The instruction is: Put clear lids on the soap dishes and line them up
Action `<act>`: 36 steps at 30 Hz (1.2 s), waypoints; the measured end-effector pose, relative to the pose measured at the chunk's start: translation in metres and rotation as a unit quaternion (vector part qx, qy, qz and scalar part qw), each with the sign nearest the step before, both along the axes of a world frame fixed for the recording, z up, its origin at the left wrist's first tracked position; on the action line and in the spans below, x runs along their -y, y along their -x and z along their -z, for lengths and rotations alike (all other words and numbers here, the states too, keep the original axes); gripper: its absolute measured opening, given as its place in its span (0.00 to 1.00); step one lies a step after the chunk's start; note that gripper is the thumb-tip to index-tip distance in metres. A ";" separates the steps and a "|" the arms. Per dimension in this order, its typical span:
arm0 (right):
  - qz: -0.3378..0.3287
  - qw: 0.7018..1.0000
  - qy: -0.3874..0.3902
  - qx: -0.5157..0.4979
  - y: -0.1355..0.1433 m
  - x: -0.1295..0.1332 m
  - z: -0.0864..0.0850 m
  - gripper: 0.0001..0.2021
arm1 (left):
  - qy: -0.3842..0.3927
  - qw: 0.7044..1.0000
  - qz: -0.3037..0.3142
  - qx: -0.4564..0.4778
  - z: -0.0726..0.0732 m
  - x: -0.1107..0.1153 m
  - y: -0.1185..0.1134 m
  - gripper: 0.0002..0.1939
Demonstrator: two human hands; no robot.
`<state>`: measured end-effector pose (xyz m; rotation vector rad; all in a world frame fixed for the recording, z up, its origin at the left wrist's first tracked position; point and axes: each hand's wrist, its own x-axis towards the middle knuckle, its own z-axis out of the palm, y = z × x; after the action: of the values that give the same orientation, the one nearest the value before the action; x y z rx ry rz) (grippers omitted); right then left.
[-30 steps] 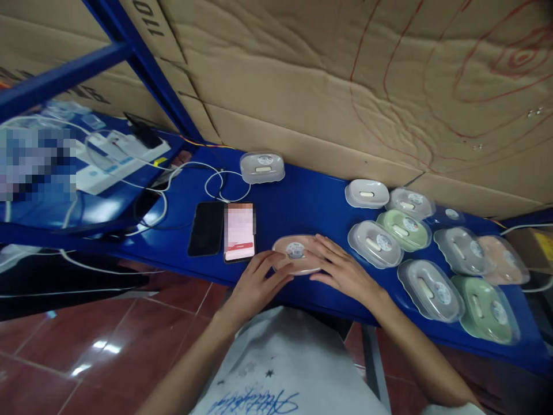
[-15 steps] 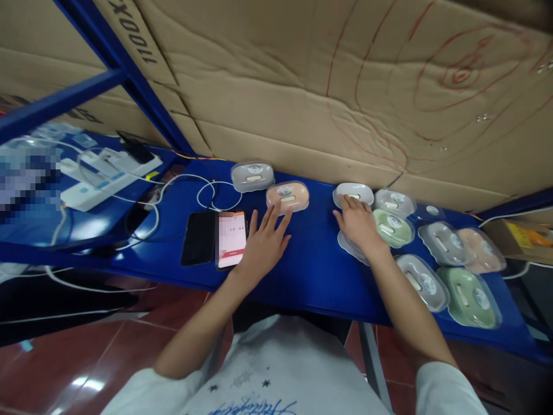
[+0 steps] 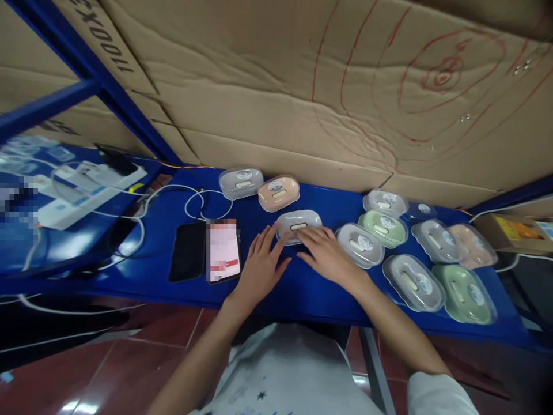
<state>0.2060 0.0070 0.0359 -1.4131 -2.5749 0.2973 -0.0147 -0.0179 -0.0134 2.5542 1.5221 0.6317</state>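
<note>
- A pale grey oval plastic box (image 3: 307, 216) with a clear lid sits on the blue table (image 3: 319, 300), in front of the person and between the two hands.
- The left hand (image 3: 261, 268) is open, with its fingers spread and their tips at the box's left edge.
- The right hand (image 3: 324, 253) is open too, and its bent fingers reach over the front of the box, near the small cream handle (image 3: 298, 227). It is hard to tell how hard either hand presses.
- A peach box (image 3: 279, 194) and a grey box (image 3: 241, 185) sit side by side behind it.
- To the right, a green box (image 3: 383, 229) is in a group with more lidded boxes.
- A black phone (image 3: 187, 252) lies beside a phone with a lit screen (image 3: 224, 251), near the left hand.
</note>
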 end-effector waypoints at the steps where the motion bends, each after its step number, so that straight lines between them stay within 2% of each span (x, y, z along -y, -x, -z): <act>1: -0.012 1.000 0.000 -0.005 0.001 0.009 0.002 0.25 | -0.001 1.000 0.007 -0.001 0.000 0.000 0.001 0.31; 5: -0.072 0.995 0.005 -0.070 -0.003 0.054 0.002 0.24 | 0.008 0.998 0.066 0.008 0.001 0.007 0.009 0.25; 7: -0.060 0.993 -0.005 -0.103 -0.021 0.074 -0.005 0.25 | 0.017 0.995 0.095 0.021 0.003 0.016 0.013 0.21; 10: 0.033 0.994 -0.041 -0.099 -0.081 0.083 -0.024 0.24 | 0.020 0.992 0.115 0.044 0.005 0.028 0.018 0.18; 14: 0.228 0.969 -0.093 -0.002 -0.189 0.054 -0.047 0.20 | 0.010 0.989 0.127 0.073 0.009 0.036 0.019 0.18; 15: 0.271 0.957 -0.097 0.039 -0.207 0.046 -0.050 0.20 | 0.007 0.989 0.127 0.081 0.010 0.037 0.018 0.18; 16: 0.284 0.951 -0.102 0.060 -0.217 0.040 -0.053 0.20 | 0.004 0.988 0.124 0.092 0.011 0.036 0.016 0.18; 17: 0.281 0.952 -0.103 0.067 -0.218 0.036 -0.054 0.21 | 0.001 0.987 0.120 0.103 0.012 0.036 0.015 0.18; 19: 0.224 0.969 -0.097 0.042 -0.195 0.036 -0.051 0.21 | -0.003 0.986 0.112 0.126 0.012 0.033 0.010 0.17; 22: 0.086 0.994 -0.067 -0.005 -0.126 0.050 -0.034 0.22 | 0.008 0.982 0.119 0.147 0.009 0.028 0.001 0.16; 24: -0.014 0.999 -0.029 -0.018 -0.083 0.056 -0.017 0.27 | 0.024 0.978 0.137 0.154 0.005 0.025 -0.005 0.15; 26: -0.074 0.996 -0.002 -0.039 -0.056 0.054 -0.004 0.28 | 0.041 0.976 0.153 0.151 0.002 0.022 -0.010 0.14; 28: -0.099 0.993 0.021 -0.065 -0.047 0.044 0.003 0.23 | 0.049 0.976 0.150 0.152 0.003 0.021 -0.014 0.15; 30: -0.105 0.990 0.043 -0.083 -0.048 0.032 0.003 0.19 | 0.055 0.977 0.116 0.170 0.007 0.024 -0.016 0.18; 33: -0.104 0.989 0.054 -0.085 -0.051 0.020 -0.003 0.18 | 0.074 0.974 0.057 0.204 0.015 0.031 -0.015 0.29; 36: -0.100 0.992 0.034 -0.075 -0.050 0.015 -0.007 0.18 | 0.086 0.975 0.039 0.203 0.018 0.037 -0.011 0.37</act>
<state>0.2564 -0.0082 0.0425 -1.1068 -2.6058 0.5036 -0.0033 -0.0546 -0.0313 2.1737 1.2697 0.9002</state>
